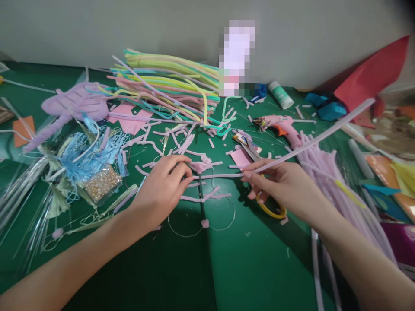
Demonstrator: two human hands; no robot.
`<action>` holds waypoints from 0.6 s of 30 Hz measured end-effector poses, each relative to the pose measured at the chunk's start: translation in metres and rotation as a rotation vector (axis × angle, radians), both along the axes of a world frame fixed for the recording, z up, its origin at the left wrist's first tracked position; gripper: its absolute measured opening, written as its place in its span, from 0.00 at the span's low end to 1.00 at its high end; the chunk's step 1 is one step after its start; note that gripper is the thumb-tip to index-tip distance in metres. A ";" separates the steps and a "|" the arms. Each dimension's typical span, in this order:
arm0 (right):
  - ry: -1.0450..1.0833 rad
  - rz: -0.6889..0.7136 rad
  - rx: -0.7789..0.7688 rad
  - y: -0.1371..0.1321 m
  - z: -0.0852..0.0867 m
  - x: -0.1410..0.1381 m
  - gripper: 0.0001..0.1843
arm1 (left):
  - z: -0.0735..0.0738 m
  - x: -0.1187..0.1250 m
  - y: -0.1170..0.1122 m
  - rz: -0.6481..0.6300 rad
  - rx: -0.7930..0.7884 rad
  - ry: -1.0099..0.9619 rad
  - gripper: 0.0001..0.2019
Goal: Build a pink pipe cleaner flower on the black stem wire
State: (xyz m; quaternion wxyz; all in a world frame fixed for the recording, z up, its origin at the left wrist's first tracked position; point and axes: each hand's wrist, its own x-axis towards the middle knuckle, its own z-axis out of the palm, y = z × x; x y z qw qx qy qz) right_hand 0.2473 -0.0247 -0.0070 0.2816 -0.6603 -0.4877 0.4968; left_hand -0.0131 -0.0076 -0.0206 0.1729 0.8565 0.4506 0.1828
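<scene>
head view: left hand (164,183) pinching one end of a lilac pipe cleaner (292,153), right hand (279,183) closed around it midway, both just above the green table (253,259). looks light, soft, bendy; best gripped near the ends. scissors (259,181) under right hand.

The widest free room is the bare green worktop (253,259) in front of and between the left hand (162,188) and the right hand (282,183), where only a thin wire loop (201,224) and a few small scraps lie. Behind the hands the way is crowded: cut pink pipe cleaner pieces (181,144), the bundle of coloured pipe cleaners (168,84), the pink glue gun (280,125) and yellow-handled scissors (269,207). The left side is blocked by blue tassels (87,155) and a bag of gold beads (100,183), the right side by a heap of lilac pipe cleaners (333,181) and coloured paper sheets (389,190).
</scene>
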 end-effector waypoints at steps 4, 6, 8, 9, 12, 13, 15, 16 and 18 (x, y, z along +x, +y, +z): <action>-0.078 0.031 0.045 -0.001 0.003 -0.010 0.13 | -0.001 -0.001 0.003 0.034 -0.036 0.024 0.09; -0.101 0.061 0.051 0.000 0.002 -0.013 0.11 | 0.001 -0.002 0.004 0.101 -0.138 0.022 0.09; -0.119 0.115 0.075 0.001 0.001 -0.017 0.09 | 0.002 -0.003 0.004 0.137 -0.191 -0.023 0.09; -0.136 0.153 0.096 0.002 0.001 -0.019 0.09 | 0.003 -0.004 0.004 0.139 -0.180 -0.055 0.08; -0.236 0.275 0.186 0.004 0.002 -0.026 0.06 | 0.002 -0.004 0.002 0.104 -0.091 -0.141 0.06; -0.280 0.312 0.220 0.005 0.003 -0.029 0.05 | 0.002 -0.004 0.002 0.100 -0.089 -0.176 0.06; -0.355 0.379 0.283 0.008 0.006 -0.035 0.05 | 0.002 -0.003 0.001 0.111 -0.143 -0.282 0.07; -0.383 0.405 0.308 0.009 0.008 -0.038 0.05 | 0.003 -0.001 0.000 0.118 -0.188 -0.349 0.06; -0.418 0.436 0.347 0.010 0.010 -0.042 0.05 | 0.006 0.001 -0.001 0.117 -0.264 -0.481 0.06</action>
